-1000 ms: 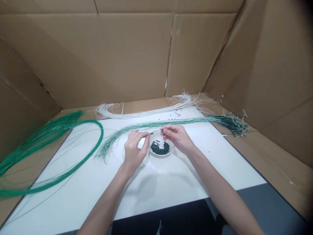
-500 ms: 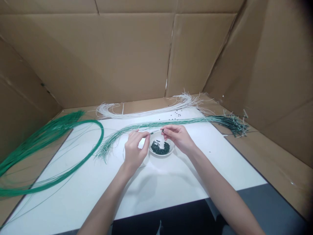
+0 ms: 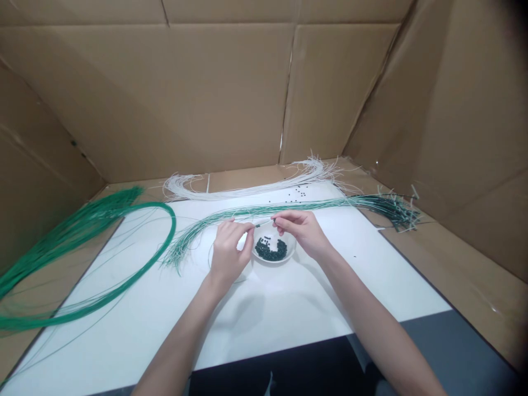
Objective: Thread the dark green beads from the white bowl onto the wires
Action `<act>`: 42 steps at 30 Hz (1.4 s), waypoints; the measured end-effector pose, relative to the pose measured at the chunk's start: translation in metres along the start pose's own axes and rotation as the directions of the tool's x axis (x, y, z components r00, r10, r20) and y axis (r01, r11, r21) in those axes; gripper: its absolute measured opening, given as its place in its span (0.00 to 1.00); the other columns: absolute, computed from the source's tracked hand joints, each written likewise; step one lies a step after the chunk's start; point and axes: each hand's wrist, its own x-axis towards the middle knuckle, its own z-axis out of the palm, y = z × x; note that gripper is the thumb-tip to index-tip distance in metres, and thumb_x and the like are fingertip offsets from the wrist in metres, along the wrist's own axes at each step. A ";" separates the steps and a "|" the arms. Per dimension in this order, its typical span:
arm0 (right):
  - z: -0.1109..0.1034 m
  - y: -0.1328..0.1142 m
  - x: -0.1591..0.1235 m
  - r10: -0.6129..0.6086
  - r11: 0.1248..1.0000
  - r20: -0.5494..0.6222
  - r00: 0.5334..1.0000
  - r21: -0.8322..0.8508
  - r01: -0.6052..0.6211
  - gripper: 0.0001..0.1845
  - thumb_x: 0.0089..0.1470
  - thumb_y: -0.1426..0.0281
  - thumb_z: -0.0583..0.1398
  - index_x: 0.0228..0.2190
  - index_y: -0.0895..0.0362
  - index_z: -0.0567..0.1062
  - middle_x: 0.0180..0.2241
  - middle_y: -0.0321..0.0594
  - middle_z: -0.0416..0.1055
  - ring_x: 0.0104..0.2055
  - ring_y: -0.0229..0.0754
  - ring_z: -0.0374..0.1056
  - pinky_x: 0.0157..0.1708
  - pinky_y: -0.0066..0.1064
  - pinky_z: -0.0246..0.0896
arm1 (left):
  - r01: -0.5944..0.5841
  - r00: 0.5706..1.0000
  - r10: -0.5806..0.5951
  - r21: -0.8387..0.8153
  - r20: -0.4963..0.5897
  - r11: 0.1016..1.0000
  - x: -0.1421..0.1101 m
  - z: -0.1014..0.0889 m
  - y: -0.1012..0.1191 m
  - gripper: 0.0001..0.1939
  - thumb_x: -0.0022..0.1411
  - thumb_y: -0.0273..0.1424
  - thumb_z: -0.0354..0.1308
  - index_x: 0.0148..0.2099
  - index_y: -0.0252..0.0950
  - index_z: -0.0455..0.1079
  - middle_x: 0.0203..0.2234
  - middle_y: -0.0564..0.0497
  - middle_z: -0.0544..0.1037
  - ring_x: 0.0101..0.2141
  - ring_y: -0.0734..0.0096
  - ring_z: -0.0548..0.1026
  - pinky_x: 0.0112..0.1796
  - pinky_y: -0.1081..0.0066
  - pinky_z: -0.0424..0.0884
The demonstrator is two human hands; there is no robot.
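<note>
My left hand [image 3: 231, 250] is closed in a pinch between thumb and forefinger, holding a thin pale strand [image 3: 266, 223] with a small dark green piece on it just beyond the fingertips. To the right, my right hand [image 3: 304, 232] pinches at the strand's other end, where a tiny dark bead [image 3: 274, 220] shows between thumb and forefinger. Both hands are over a white bowl [image 3: 292, 253]. Small dark beads [image 3: 271, 253] lie heaped in a curve along its near side, with a few strays farther back.
Behind the bowl stretches a bundle of green strands [image 3: 231, 213] with dark pieces at its right end. A white strand bundle [image 3: 239, 192] lies farther back, near scattered beads [image 3: 301, 192]. Looped green strands [image 3: 170, 231] occupy the left. Cardboard walls [image 3: 223, 99] enclose the white board [image 3: 289, 324].
Both hands stay almost where they were, still pinching. Slightly more of the pale strand shows between the left fingertips and the right fingers.
</note>
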 end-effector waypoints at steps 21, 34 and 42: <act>-0.006 -0.003 -0.002 -0.176 0.864 0.121 0.977 -0.457 0.212 0.07 0.47 0.68 0.58 0.29 0.56 0.76 0.29 0.39 0.72 0.31 0.37 0.66 0.29 0.28 0.60 | -0.052 0.998 0.049 0.076 0.043 0.996 -0.003 0.000 -0.004 0.05 0.55 0.23 0.51 0.35 0.36 0.66 0.26 0.53 0.74 0.29 0.73 0.69 0.45 0.64 0.63; -0.006 -0.001 0.000 -0.111 0.944 0.053 0.992 -0.306 0.122 0.08 0.45 0.66 0.60 0.28 0.57 0.76 0.29 0.39 0.71 0.28 0.36 0.65 0.26 0.27 0.61 | -0.042 0.999 0.040 0.062 0.026 0.997 -0.001 -0.002 -0.003 0.05 0.55 0.23 0.51 0.34 0.36 0.66 0.26 0.53 0.74 0.29 0.73 0.69 0.45 0.64 0.63; -0.005 -0.003 -0.001 -0.093 0.956 0.032 0.995 -0.278 0.098 0.08 0.43 0.66 0.61 0.28 0.57 0.76 0.29 0.39 0.72 0.27 0.36 0.65 0.26 0.28 0.63 | -0.044 0.999 0.042 0.064 0.031 0.997 -0.001 -0.001 -0.002 0.05 0.55 0.23 0.51 0.34 0.36 0.66 0.26 0.52 0.74 0.29 0.72 0.69 0.45 0.63 0.63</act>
